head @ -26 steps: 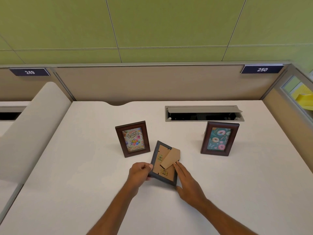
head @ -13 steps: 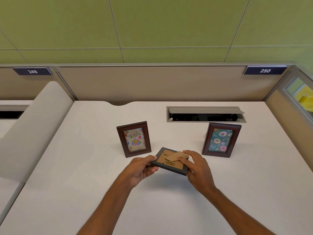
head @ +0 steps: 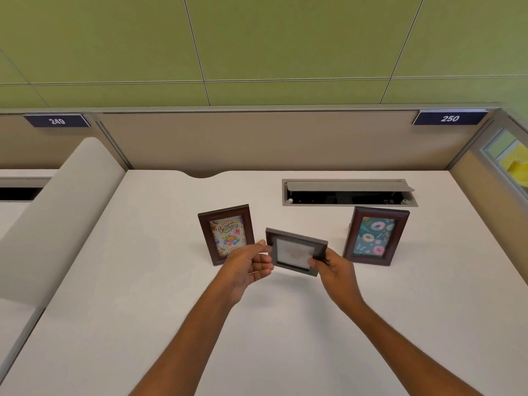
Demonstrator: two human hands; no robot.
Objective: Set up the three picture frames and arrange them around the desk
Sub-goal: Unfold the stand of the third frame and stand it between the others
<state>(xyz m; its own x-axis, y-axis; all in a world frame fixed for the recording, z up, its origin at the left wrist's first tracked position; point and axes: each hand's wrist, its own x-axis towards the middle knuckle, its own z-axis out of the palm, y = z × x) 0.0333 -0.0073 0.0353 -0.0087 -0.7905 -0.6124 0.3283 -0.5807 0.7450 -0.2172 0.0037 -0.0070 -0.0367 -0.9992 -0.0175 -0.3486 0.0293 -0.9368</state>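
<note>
Pale green wall panels [head: 257, 38] rise behind a beige cubicle partition [head: 257, 141], and below it lies a white desk [head: 143, 295].

Over the middle of that desk the person's left hand [head: 248, 267] pinches the left edge of a small dark grey picture frame [head: 295, 252], thumb on the front and fingers curled behind. The right hand [head: 334, 270] grips the frame's lower right corner, thumb laid across the front rim. Between the two hands the frame hangs clear of the desk, lying landscape and tilted down to the right, its glass side turned to the person. The picture in it is pale with what may be a brownish motif, too blurred to read.

Just behind the left hand stands a dark brown wooden frame with a birthday balloon card [head: 225, 234], upright on the desk and partly covered at its lower right by the hand. Off to the right of the held frame, and apart from it, stands a second dark brown wooden frame showing doughnuts on teal [head: 375, 235], leaning back a little.

Behind that one, a grey cable tray with its lid raised [head: 348, 192] is set into the desk. A rounded cream divider [head: 57, 210] borders the desk on the left. Navy number plates sit on the partition, 249 [head: 57, 120] at left and 250 [head: 450, 118] at right.
</note>
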